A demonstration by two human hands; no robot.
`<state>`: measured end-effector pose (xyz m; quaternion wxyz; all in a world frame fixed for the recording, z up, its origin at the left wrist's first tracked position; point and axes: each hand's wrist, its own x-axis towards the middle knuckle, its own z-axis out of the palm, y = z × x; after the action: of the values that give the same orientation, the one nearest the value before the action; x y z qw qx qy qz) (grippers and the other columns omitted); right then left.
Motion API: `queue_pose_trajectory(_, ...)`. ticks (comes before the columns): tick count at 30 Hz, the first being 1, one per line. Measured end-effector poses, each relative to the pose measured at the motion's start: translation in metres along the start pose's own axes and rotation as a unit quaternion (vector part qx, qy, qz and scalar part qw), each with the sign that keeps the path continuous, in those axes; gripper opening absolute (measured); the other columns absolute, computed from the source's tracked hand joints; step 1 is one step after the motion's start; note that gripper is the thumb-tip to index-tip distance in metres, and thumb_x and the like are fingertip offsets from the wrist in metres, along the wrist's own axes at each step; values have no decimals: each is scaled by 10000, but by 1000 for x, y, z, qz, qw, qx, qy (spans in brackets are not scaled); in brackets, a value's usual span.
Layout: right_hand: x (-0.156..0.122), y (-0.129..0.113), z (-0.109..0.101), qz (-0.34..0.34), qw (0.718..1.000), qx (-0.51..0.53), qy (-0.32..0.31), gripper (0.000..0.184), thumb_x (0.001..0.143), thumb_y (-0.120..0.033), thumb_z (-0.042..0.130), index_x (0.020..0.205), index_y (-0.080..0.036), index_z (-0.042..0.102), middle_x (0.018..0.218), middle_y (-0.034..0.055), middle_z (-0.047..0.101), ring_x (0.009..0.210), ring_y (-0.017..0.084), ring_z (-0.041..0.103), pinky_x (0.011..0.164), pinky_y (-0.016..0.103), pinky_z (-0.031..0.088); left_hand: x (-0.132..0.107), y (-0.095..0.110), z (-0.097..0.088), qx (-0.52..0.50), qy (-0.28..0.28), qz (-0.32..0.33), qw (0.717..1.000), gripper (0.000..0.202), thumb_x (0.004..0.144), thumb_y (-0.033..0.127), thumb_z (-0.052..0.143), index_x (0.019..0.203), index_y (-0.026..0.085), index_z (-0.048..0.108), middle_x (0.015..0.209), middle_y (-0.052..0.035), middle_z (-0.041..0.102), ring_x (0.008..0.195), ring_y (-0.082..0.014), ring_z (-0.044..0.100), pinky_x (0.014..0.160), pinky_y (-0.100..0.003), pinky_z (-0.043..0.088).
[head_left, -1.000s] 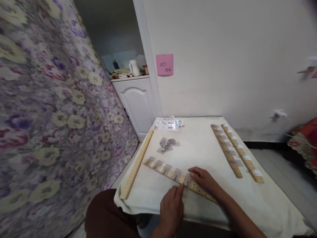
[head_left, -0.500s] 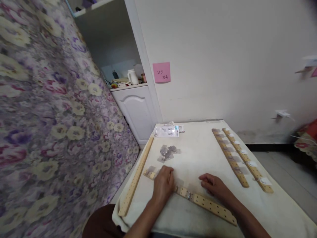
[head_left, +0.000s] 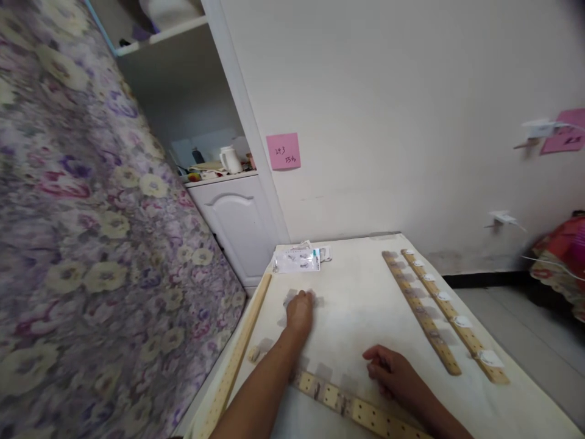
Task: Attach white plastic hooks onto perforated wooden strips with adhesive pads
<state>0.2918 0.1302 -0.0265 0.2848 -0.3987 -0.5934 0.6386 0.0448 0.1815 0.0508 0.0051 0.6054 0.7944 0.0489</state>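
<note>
Squarely over the grey pieces: left hand reaching far

The left hand [head_left: 300, 311] covers most of the pile of small grey pieces [head_left: 289, 297]; whether its fingers grip one cannot be told. Its forearm crosses and hides part of the near wooden strip [head_left: 351, 407], which slants over the near side of the cloth-covered table [head_left: 351, 305]. The right hand [head_left: 388, 369], fingers loosely bent and parted, hovers beside that strip. A bare strip [head_left: 237, 360] lines the left edge, two fitted strips [head_left: 423, 312] lie right, and flat packaging [head_left: 297, 260] sits at the far left.
</note>
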Motion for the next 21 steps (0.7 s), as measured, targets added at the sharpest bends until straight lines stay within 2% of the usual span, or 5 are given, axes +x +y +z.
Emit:
queue_pose_trajectory(4,2,2,-1,-7,1000,-5,3,209,710,-348,549,866,-209,545,604,-58,502,402,88,471,378,210,314,-2,0,-5,-4,3,2,1000,259,893,370,515,1019,155,584,1030,-44,616,924,-175,588,833,-387,470)
queue_pose_trajectory(8,4,6,-3,-11,1000,10,-2,213,712,-313,548,887,-191,546,609,-60,506,419,83,484,390,205,341,-22,6,-14,-24,24,9,999,174,902,227,431,902,181,600,962,-39,631,894,-157,582,744,-269,408)
queue_pose_trajectory(11,1,2,-7,-18,1000,14,7,248,705,-319,575,909,-179,564,619,-53,513,469,98,513,414,213,377,-48,18,-22,-52,44,33,997,159,874,193,430,868,197,589,921,-21,635,846,-142,581,680,-233,365)
queue_pose_trajectory(16,-15,-26,-14,-75,994,52,55,355,697,-386,644,982,-180,597,769,8,595,649,142,577,498,239,448,-104,50,-30,-103,64,93,988,96,843,200,469,823,217,562,832,21,609,755,-114,557,646,-219,336)
queue_pose_trajectory(21,-35,-41,-17,-63,993,94,42,372,705,-460,647,924,-168,579,692,-9,587,522,109,524,440,225,399,-151,79,-29,-158,67,122,978,105,844,191,451,811,223,546,815,28,577,724,-107,539,640,-214,340)
